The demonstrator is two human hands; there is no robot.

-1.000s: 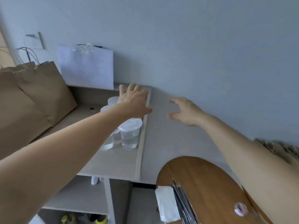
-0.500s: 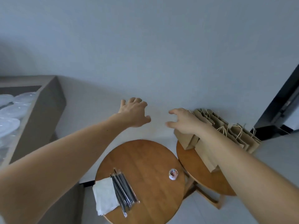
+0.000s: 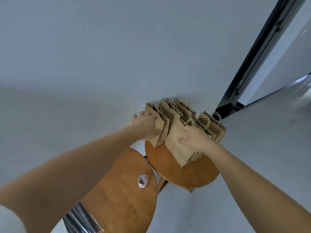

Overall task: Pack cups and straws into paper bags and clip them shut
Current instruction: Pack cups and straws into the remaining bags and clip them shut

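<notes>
While the left hand [image 3: 146, 126] grips the shorter paper bags [image 3: 160, 132] and the right hand [image 3: 196, 138] clasps the taller stack [image 3: 176, 148], both upright on the round table [image 3: 185, 175], lifting one bundle may topple loose neighbours off its edge.

Bags [image 3: 175, 140]: matt brown kraft paper, twine handles. Counter [image 3: 185, 174] at 5 o'clock: smooth, satin-finished wood.
</notes>
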